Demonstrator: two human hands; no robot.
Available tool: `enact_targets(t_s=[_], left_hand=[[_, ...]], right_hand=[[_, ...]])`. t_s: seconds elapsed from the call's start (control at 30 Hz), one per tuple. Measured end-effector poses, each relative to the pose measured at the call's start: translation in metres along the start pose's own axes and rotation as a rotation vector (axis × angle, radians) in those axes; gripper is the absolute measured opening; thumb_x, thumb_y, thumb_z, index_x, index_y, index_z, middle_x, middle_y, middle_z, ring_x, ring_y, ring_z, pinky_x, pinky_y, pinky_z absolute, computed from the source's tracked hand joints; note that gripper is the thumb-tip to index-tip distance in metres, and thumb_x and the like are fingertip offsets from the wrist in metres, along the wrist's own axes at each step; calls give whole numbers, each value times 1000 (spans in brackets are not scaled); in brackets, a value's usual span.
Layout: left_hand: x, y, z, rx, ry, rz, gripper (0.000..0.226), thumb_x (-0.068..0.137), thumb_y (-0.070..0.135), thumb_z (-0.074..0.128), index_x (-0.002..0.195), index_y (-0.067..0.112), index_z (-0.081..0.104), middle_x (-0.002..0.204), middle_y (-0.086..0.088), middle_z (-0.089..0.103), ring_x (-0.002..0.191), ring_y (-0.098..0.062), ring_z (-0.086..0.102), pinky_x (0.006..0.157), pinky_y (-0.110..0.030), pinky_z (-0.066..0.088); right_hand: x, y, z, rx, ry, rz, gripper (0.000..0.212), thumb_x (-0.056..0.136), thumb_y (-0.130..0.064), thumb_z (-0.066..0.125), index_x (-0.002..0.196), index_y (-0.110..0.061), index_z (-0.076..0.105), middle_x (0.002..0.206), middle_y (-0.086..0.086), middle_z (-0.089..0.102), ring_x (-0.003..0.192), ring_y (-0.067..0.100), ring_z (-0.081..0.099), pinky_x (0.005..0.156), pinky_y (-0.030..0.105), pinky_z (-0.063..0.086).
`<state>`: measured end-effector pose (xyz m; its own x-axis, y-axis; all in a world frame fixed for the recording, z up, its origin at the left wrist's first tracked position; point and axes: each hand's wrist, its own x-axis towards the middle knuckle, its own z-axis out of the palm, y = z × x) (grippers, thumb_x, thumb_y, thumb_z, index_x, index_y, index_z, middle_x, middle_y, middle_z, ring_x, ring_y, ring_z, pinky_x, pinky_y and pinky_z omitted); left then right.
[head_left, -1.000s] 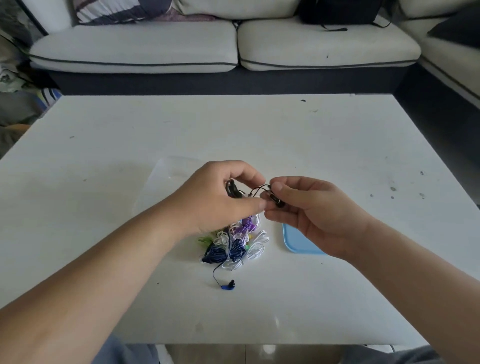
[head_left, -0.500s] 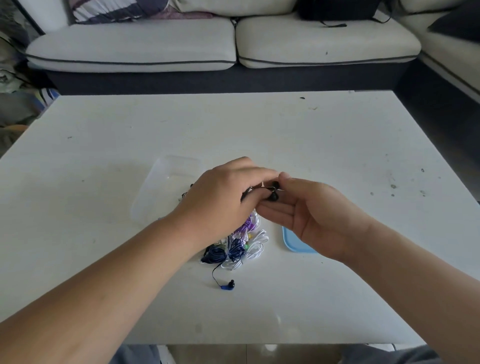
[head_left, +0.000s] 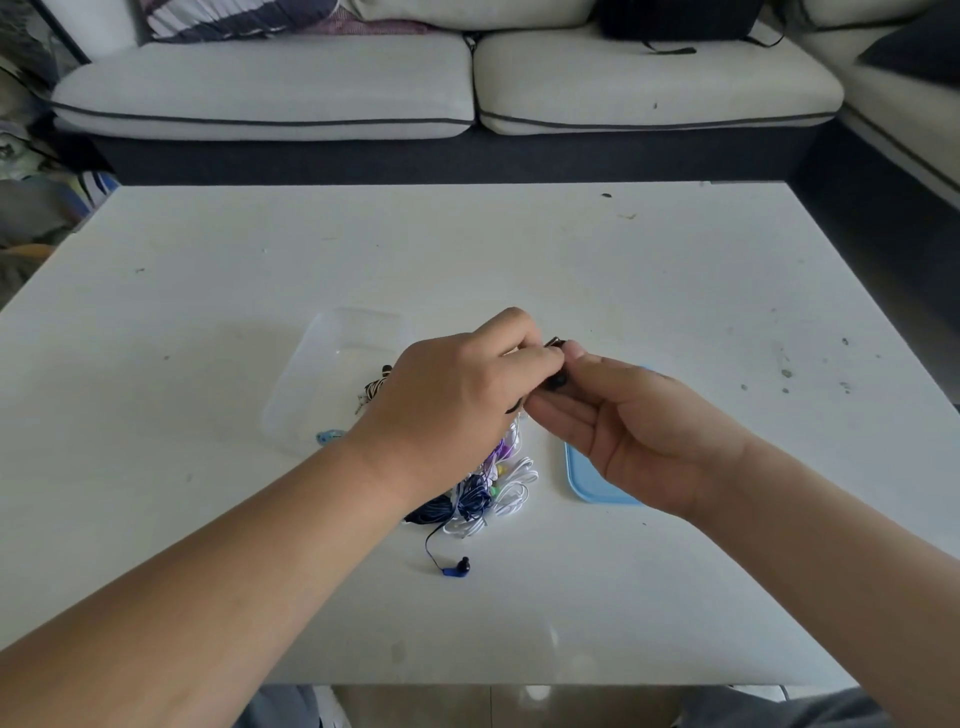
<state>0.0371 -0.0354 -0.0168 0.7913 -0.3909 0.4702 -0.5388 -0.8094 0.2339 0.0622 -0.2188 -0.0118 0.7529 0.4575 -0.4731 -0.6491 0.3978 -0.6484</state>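
Head camera: left hand (head_left: 452, 410) and right hand (head_left: 639, 431) pinch a black earphone (head_left: 558, 383) above the earphone pile (head_left: 493, 488), probably to wind its cord clear of tangles.

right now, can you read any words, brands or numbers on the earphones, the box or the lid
No readable text anywhere. The black earphones pinched between the left hand and right hand are too small to show any marking; the clear box, blue lid and earphone pile bear none.
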Motion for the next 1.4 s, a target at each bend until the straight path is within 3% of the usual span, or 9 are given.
enact_targets(t_s=[0.23, 0.4, 0.53, 0.7, 0.83, 0.97, 1.1, 1.23, 1.4], left_hand=[[2, -2, 5, -337, 68, -253, 35, 99, 10, 60, 132, 20, 69, 96, 5, 62, 68, 0, 54, 68, -18, 43], [4, 4, 0, -568, 31, -485, 27, 99, 10, 63, 119, 25, 73, 91, 9, 68, 60, -18, 65, 61, -19, 50], [6, 5, -4, -685, -10, -632, 10, 96, 17, 72, 105, 21, 74, 86, 8, 74, 66, -9, 75, 60, -20, 56], [6, 3, 0, -652, 13, -643, 7, 93, 18, 76, 98, 19, 71, 81, 4, 74, 76, -14, 71, 70, -27, 57], [6, 4, 0, -676, 15, -632, 28, 93, 13, 74, 119, 22, 70, 87, 9, 76, 81, -9, 71, 78, -18, 53], [4, 12, 3, -687, -1, -646, 23, 97, 10, 69, 117, 19, 76, 88, 6, 75, 72, -1, 72, 69, -13, 52], [4, 22, 8, -840, -20, -733, 17, 94, 9, 74, 110, 10, 76, 84, -5, 77, 74, -10, 77, 69, -31, 61], [4, 28, 10, -910, 5, -794, 21, 93, 6, 75, 114, 9, 74, 87, -2, 80, 79, -9, 78, 69, -15, 57], [7, 32, 11, -948, -10, -862, 9, 94, 14, 75, 101, 19, 79, 83, -1, 80, 73, -4, 71, 57, -17, 52]], right_hand=[[0, -4, -3, -94, -23, 33, 31, 106, -17, 48, 122, 3, 65, 115, 17, 75, 104, 22, 75, 80, 28, 62], [4, -6, -9, -119, 10, -7, 26, 98, -10, 58, 117, 5, 67, 105, 19, 73, 88, 21, 75, 74, 28, 61], [6, -8, -13, -146, 29, -48, 19, 91, -9, 66, 107, -1, 71, 91, 11, 72, 77, 16, 71, 69, 25, 60], [3, -8, -13, -221, 47, -94, 19, 86, -9, 72, 103, -2, 73, 91, 14, 72, 79, 21, 71, 70, 27, 59], [1, -8, -14, -293, 63, -108, 25, 88, -3, 72, 112, 4, 70, 91, 16, 70, 77, 23, 70, 70, 28, 60], [-3, -10, -18, -382, 142, -162, 20, 89, -4, 73, 107, 5, 71, 89, 16, 73, 76, 25, 70, 69, 29, 61], [-12, -7, -31, -443, 163, -159, 15, 88, -3, 73, 102, 4, 74, 87, 19, 73, 75, 25, 70, 69, 28, 60], [-19, -5, -41, -440, 167, -172, 17, 89, 7, 68, 106, 8, 73, 89, 20, 74, 77, 25, 72, 70, 27, 60], [-21, -4, -46, -476, 167, -198, 14, 93, 2, 67, 106, 5, 73, 87, 18, 72, 78, 25, 69, 72, 27, 60]])
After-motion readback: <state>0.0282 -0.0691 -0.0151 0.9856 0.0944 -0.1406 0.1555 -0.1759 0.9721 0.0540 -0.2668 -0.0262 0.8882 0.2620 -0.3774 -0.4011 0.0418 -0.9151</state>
